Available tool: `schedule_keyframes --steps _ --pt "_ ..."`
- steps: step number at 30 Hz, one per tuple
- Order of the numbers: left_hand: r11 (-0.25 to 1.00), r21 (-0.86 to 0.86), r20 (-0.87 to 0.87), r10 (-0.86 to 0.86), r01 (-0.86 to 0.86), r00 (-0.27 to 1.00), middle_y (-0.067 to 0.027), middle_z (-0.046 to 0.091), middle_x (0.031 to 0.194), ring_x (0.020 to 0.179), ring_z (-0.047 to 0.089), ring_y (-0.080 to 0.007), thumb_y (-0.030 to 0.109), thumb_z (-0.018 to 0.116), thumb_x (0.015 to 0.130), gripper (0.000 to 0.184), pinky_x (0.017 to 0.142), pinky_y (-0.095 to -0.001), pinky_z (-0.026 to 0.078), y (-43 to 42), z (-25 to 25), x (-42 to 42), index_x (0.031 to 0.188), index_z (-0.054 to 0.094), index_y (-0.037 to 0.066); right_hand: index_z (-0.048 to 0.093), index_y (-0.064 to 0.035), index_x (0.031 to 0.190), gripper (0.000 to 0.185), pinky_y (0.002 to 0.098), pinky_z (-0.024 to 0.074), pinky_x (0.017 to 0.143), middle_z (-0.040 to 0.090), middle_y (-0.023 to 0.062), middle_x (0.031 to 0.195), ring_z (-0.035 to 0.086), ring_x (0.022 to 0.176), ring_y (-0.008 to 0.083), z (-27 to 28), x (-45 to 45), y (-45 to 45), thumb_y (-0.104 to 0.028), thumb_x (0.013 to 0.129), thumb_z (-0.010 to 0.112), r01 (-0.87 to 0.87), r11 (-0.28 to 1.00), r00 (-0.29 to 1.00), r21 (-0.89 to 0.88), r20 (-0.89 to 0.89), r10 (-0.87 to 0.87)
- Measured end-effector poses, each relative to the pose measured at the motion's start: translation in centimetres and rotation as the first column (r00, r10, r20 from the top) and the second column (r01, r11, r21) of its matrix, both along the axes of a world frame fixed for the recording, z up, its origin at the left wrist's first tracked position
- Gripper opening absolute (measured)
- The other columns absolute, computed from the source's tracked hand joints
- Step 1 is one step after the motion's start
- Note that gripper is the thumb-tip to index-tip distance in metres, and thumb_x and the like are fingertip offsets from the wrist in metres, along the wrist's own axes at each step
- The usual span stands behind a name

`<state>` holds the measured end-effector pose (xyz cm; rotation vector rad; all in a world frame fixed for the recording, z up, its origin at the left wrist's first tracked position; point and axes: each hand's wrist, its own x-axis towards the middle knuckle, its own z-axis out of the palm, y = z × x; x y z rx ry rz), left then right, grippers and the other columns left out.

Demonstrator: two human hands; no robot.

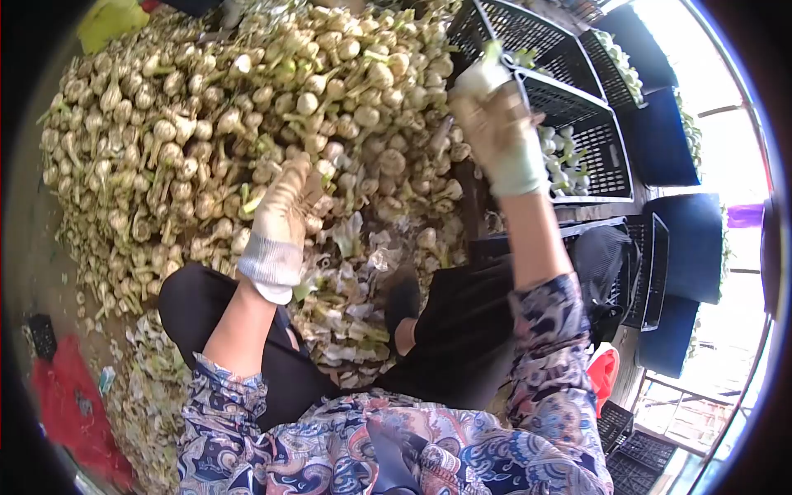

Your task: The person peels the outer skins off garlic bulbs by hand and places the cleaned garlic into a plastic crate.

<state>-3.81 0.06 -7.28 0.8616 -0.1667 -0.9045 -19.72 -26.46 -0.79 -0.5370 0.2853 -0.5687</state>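
My right hand (495,136), in a soiled work glove with a pale cuff, is closed around a white peeled garlic bulb (483,78) with a short green stem. Slightly blurred, it is raised beside the near rim of a black crate. My left hand (285,198), also gloved, reaches over the near edge of a large heap of garlic bulbs (181,157). Its fingers are bent but apart, and no bulb shows in them. Its palm side is partly hidden. Loose garlic skins (346,318) lie on the ground between my legs.
A black plastic crate (623,161) on the right holds several white bulbs (565,165). Another black crate (540,29) stands behind it. Blue containers (693,247) line the far right. Red cloth (74,404) lies at lower left, and a yellow-green item (107,25) at upper left.
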Motion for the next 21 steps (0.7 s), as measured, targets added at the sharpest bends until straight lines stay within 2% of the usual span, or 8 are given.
schedule_keyframes --steps 2,3,5,7,8,11,13,21 --pt "0.988 0.118 -0.019 0.101 -0.098 0.995 -0.0057 0.063 0.112 0.097 0.06 -0.02 0.031 0.054 0.094 0.035 0.086 -0.0353 0.049 -0.1 1.1 -0.1 0.118 0.058 0.006 0.027 -0.0045 0.136 0.062 0.0368 0.0509 0.093 0.036 0.0197 0.132 0.052 0.115 0.0268 -0.8 0.1 -3.3 -0.031 0.09 0.059 0.054 0.977 0.95 -0.205 -0.29 -0.113" --pt "0.988 0.123 -0.043 0.101 -0.095 0.994 -0.0054 0.064 0.106 0.092 0.061 -0.0184 0.03 0.055 0.093 0.034 0.08 -0.0327 0.05 0.1 1.3 0.2 0.116 0.059 0.006 0.035 0.0013 0.131 0.054 0.0343 0.0527 0.087 0.046 0.0203 0.122 0.055 0.108 0.0254 -0.3 1.1 -0.8 -0.026 0.091 0.057 -0.024 0.97 0.81 -0.24 -0.573 -0.122" --pt "0.953 0.264 0.003 0.152 -0.147 0.988 -0.0059 0.065 0.104 0.088 0.061 -0.0168 0.025 0.054 0.094 0.028 0.077 -0.0306 0.05 0.0 2.8 0.4 0.112 0.06 0.005 0.046 0.0021 0.121 0.043 0.0327 0.0531 0.079 0.056 0.0151 0.106 0.058 0.096 0.0249 -10.0 1.1 -3.4 -0.021 0.087 0.059 -0.358 0.923 0.889 -0.143 -0.354 0.29" --pt "0.927 0.342 0.011 0.157 -0.152 0.987 -0.0065 0.066 0.099 0.084 0.062 -0.0163 0.021 0.054 0.093 0.025 0.075 -0.0305 0.051 0.3 2.7 0.8 0.109 0.062 0.003 0.058 0.001 0.109 0.043 0.0355 0.0514 0.08 0.061 0.0196 0.107 0.062 0.095 0.03 -11.8 2.8 3.0 -0.031 0.08 0.061 -0.676 0.693 0.275 -0.252 -0.958 -0.081" --pt "0.92 0.361 0.016 0.16 -0.155 0.987 -0.0068 0.066 0.098 0.083 0.062 -0.0164 0.02 0.054 0.093 0.025 0.074 -0.0305 0.051 0.3 2.8 0.7 0.109 0.062 0.003 0.064 0.0004 0.102 0.044 0.0368 0.0505 0.08 0.064 0.0218 0.107 0.064 0.095 0.0326 -12.6 3.3 4.3 -0.036 0.076 0.062 -0.811 0.564 -0.096 -0.157 -0.915 -0.392" --pt "0.909 0.387 0.048 0.146 -0.153 0.988 -0.0072 0.066 0.099 0.083 0.062 -0.0166 0.017 0.054 0.092 0.024 0.074 -0.0301 0.05 0.4 3.0 0.2 0.109 0.063 0.003 0.044 -0.001 0.132 0.061 0.0383 0.0445 0.095 0.048 0.0222 0.133 0.051 0.12 0.033 -19.5 3.5 6.2 -0.027 0.079 0.061 -0.581 0.796 -0.372 -0.172 -0.813 -0.448" --pt "0.909 0.395 0.081 0.111 -0.134 0.991 -0.0074 0.067 0.1 0.085 0.063 -0.0168 0.015 0.053 0.092 0.024 0.074 -0.0298 0.05 0.8 3.0 0.1 0.11 0.063 0.003 0.032 -0.0046 0.138 0.071 0.0409 0.0425 0.098 0.043 0.0213 0.137 0.046 0.123 0.0365 -20.9 3.3 6.4 -0.024 0.077 0.063 -0.619 0.76 -0.305 -0.198 -0.831 -0.465" --pt "0.885 0.458 0.067 0.054 -0.079 0.996 -0.0042 0.066 0.094 0.079 0.063 -0.0098 0.009 0.06 0.09 0.021 0.07 -0.0222 0.054 1.0 4.5 -0.7 0.109 0.063 0.001 0.067 0.0021 0.097 0.032 0.0377 0.048 0.089 0.062 0.0254 0.107 0.059 0.106 0.0366 -20.8 3.4 2.5 -0.019 0.075 0.059 -0.721 0.675 -0.257 -0.156 -0.845 -0.469"
